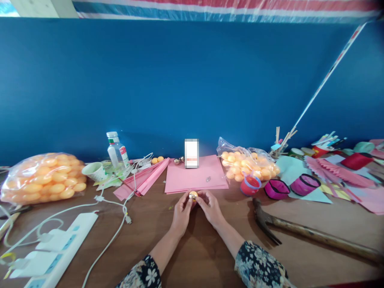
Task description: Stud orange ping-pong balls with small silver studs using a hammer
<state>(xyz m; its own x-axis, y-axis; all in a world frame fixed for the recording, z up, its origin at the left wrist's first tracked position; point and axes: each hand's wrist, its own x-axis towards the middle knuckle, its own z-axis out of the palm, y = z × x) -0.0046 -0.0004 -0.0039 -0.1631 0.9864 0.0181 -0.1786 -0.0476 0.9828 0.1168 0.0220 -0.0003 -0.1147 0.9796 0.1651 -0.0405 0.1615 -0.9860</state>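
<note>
My left hand (182, 211) and my right hand (211, 207) meet over the brown table (198, 248), just in front of a stack of pink paper (196, 176). Together they pinch a small orange ball (193, 195) with something shiny on it. Both hands have their fingers curled round the ball. A small metal piece (208, 179) lies on the pink paper beyond them.
Bags of orange balls lie at left (42, 178) and right (249, 163). A hammer (303, 231) lies to the right, a white power strip (54, 256) with cables to the left. Also a bottle (117, 151), paper cup (94, 171), folded pink strips (144, 180), red and magenta cups (276, 188), coloured paper (339, 176).
</note>
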